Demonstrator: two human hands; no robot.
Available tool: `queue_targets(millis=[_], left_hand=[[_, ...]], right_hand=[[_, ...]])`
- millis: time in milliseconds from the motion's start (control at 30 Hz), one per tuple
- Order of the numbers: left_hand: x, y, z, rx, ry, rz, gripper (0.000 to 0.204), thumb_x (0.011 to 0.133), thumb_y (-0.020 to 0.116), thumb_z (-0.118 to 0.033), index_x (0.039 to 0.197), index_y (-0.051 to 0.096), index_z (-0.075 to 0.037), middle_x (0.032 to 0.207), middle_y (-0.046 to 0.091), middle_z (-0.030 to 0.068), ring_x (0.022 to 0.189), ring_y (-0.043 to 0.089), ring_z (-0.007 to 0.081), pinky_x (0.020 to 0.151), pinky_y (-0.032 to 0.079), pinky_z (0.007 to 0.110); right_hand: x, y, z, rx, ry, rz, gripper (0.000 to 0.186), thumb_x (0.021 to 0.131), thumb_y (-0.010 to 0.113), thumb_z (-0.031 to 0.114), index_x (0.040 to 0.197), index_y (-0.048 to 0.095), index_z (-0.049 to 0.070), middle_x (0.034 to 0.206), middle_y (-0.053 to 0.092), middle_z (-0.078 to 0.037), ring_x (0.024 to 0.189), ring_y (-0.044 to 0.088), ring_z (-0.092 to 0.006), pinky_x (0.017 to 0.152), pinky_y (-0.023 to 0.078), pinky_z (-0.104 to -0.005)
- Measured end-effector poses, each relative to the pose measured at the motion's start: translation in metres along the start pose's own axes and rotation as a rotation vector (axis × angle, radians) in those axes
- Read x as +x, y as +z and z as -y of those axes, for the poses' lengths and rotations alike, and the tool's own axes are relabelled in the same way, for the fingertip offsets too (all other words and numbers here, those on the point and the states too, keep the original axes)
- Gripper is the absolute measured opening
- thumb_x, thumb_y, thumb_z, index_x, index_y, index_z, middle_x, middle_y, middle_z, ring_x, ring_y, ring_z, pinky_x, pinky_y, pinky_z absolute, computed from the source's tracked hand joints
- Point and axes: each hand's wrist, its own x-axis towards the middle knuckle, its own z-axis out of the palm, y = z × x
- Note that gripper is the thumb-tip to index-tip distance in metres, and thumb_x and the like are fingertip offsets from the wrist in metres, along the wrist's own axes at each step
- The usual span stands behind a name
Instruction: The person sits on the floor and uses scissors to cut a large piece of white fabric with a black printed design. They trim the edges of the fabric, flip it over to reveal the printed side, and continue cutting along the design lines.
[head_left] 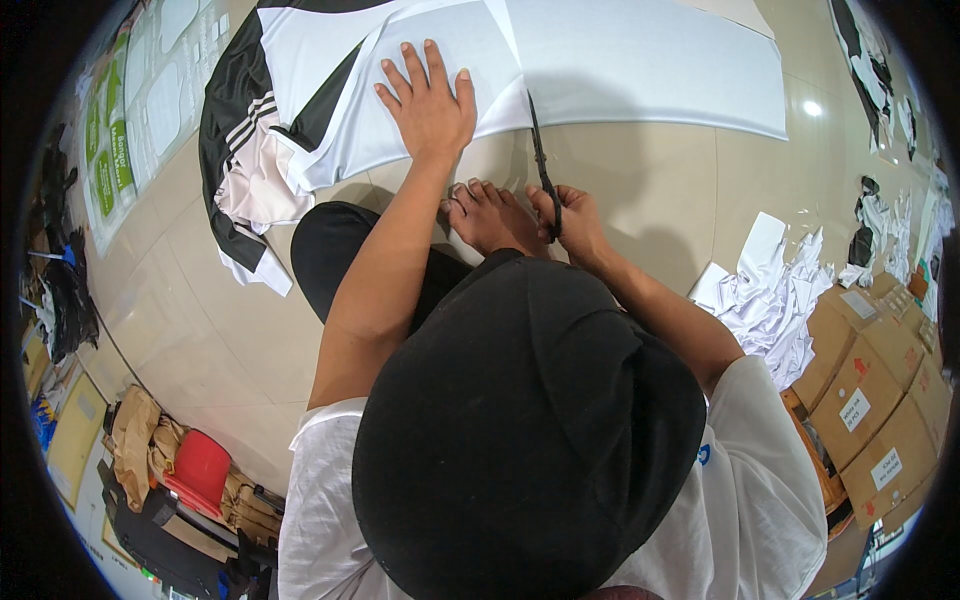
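Note:
White fabric (650,70) lies spread on the floor ahead of me, with a smaller white piece (485,85) on top of it. My left hand (430,110) rests flat on that piece, fingers spread. Black scissors (540,155) are gripped in my right hand (572,222), just short of my bare foot's right side. Their blades point away from me and reach the fabric beside the smaller piece's right edge; whether they are parted is hard to tell. Black cloth with white stripes (235,150) lies at the left end, beside a bunched pale part.
A heap of white cloth scraps (770,300) lies on the tiled floor at right, near stacked cardboard boxes (860,400). Clear plastic packaging with green print (110,140) lies at far left. A red object (197,470) and brown paper (135,435) sit at lower left.

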Motion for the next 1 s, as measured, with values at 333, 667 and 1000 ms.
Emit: queue_targets(millis=[333,667,1000], left_hand=[[0.001,-0.002,-0.002,-0.004,-0.012,0.004,0.075,0.111,0.041,-0.051,0.172,0.034,-0.009,0.179,0.024,0.0247,0.164,0.010,0.0556,0.131,0.004,0.070],[0.002,-0.007,-0.005,0.007,-0.007,0.006,0.074,0.111,0.041,-0.049,0.171,0.035,-0.006,0.177,0.026,0.0285,0.163,0.013,0.0576,0.130,0.005,0.070],[0.000,-0.004,-0.003,0.019,-0.018,0.014,0.074,0.111,0.041,-0.050,0.172,0.034,-0.009,0.180,0.023,0.0243,0.165,0.009,0.0547,0.131,0.003,0.069]], right_hand=[[0.000,-0.001,-0.002,-0.020,0.005,-0.015,0.033,0.099,0.081,0.034,0.088,0.069,0.005,0.066,0.064,0.000,0.053,0.059,-0.0094,0.053,0.043,-0.0256],[0.012,0.002,0.012,0.041,-0.007,0.001,0.034,0.097,0.082,0.036,0.086,0.067,0.008,0.065,0.062,0.000,0.053,0.058,-0.0108,0.053,0.042,-0.0266],[0.017,0.002,0.009,0.026,-0.036,-0.015,0.035,0.097,0.085,0.034,0.086,0.067,0.007,0.064,0.061,0.000,0.050,0.057,-0.0100,0.049,0.042,-0.0262]])
